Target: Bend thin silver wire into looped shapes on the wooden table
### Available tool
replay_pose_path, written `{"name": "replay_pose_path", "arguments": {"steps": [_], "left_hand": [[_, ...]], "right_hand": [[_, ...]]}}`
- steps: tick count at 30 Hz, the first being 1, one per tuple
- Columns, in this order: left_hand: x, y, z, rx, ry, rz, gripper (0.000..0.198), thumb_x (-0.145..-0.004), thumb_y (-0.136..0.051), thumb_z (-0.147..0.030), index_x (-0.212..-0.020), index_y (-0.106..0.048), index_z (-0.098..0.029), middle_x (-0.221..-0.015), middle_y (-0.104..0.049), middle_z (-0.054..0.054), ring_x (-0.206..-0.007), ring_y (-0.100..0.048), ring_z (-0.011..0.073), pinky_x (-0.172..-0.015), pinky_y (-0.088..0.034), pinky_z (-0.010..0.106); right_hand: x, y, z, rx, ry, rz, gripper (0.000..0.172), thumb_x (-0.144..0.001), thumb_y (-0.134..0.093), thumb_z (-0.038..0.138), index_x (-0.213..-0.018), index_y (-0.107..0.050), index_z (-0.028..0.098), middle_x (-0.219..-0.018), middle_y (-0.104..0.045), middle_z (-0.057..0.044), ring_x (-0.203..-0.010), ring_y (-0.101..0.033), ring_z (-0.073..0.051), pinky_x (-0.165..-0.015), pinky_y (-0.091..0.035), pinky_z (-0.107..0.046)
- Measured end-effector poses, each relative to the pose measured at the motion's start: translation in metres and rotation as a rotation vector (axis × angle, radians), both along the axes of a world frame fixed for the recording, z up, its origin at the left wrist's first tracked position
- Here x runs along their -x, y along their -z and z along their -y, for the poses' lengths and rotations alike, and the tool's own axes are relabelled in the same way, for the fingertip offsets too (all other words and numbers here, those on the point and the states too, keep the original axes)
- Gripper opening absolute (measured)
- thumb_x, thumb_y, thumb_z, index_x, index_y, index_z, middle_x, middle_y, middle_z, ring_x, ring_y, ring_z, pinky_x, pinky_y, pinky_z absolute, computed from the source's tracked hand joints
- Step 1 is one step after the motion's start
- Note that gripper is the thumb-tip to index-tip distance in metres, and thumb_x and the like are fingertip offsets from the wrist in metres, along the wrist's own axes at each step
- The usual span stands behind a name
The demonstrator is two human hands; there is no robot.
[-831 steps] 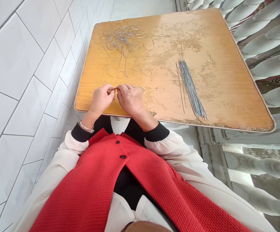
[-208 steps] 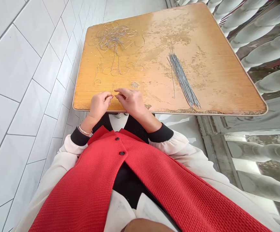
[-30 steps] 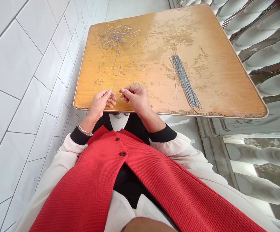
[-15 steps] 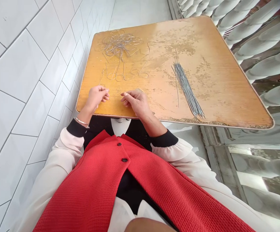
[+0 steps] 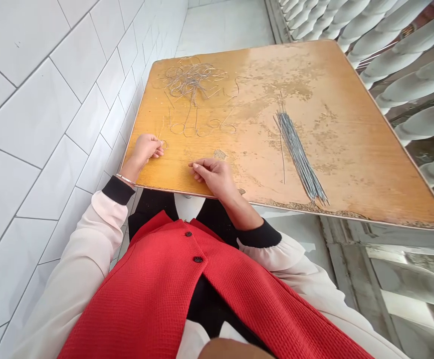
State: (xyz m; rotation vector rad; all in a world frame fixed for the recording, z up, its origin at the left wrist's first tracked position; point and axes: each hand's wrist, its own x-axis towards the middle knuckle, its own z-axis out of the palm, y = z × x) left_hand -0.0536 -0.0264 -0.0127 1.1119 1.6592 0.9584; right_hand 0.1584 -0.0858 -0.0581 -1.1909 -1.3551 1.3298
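- Surface [image 5: 262, 149]: orange-yellow wood grain, deepest along the left edge, fading to pinkish tan toward the right; brownish patches mottle it, mainly toward the far edge.
- Rim [image 5: 392, 222]: whitish, with a speckled brown strip beside it along the near edge.
- Rods [image 5: 301, 157], right of the middle, reaching toward the near edge: blue-grey.
- Tangle [image 5: 192, 82], by the far left corner: silvery grey.
- Loops [image 5: 196, 127], between tangle and near edge: thin, silvery grey.
- Vest [image 5: 134, 299]: red, fine waffle pattern; buttons [image 5: 198, 259] black.
- Sleeves [image 5: 86, 249]: plain white; cuffs [image 5: 118, 190] black.
- Bracelet [image 5: 125, 179]: silver.
- Wall [image 5: 26, 99]: white tiles, dark grey joints.
- Balusters [image 5: 407, 92]: white, shaded grey.
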Motion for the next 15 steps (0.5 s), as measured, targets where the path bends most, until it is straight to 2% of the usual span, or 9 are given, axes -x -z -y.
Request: {"name": "replay_pose_path", "arguments": {"steps": [5, 10, 13, 15], "left_hand": [[-0.015, -0.003, 0.005, -0.003, 0.099, -0.037, 0.034, -0.093, -0.058, -0.009, -0.060, -0.053, -0.016, -0.052, -0.061, 0.000, -0.047, -0.060, 0.0077, -0.048, -0.039, 0.020], [-0.015, -0.006, 0.012, 0.027, 0.131, -0.097, 0.036, -0.094, -0.061, -0.015, -0.058, -0.052, -0.016, -0.053, -0.061, 0.000, -0.047, -0.058, 0.0070, -0.047, -0.035, 0.020], [-0.001, -0.003, 0.013, -0.077, 0.113, -0.198, 0.032, -0.093, -0.065, -0.026, -0.063, -0.056, -0.017, -0.059, -0.064, 0.001, -0.050, -0.060, 0.0091, -0.051, -0.040, 0.021], [0.010, 0.002, 0.013, -0.229, 0.055, -0.330, 0.021, -0.093, -0.065, -0.030, -0.077, -0.062, -0.017, -0.073, -0.072, 0.003, -0.062, -0.067, 0.0125, -0.063, -0.051, 0.024]], "right_hand": [[0.000, -0.001, 0.004, 0.004, 0.004, 0.006, 0.030, -0.072, -0.076, 0.048, -0.079, -0.073, 0.019, -0.068, -0.069, -0.002, -0.056, -0.054, -0.010, -0.057, -0.048, -0.026], [-0.001, 0.003, 0.001, -0.055, -0.008, 0.116, 0.024, -0.083, -0.066, 0.039, -0.087, -0.074, 0.018, -0.072, -0.070, -0.003, -0.057, -0.057, -0.012, -0.061, -0.052, -0.029], [0.000, 0.001, -0.003, -0.251, -0.003, 0.344, 0.026, -0.088, -0.058, 0.030, -0.099, -0.076, 0.016, -0.086, -0.075, -0.008, -0.070, -0.066, -0.019, -0.071, -0.057, -0.036], [0.002, -0.003, -0.005, -0.438, -0.018, 0.512, 0.031, -0.090, -0.055, 0.026, -0.110, -0.076, 0.015, -0.106, -0.077, -0.014, -0.089, -0.071, -0.025, -0.085, -0.058, -0.044]]}}
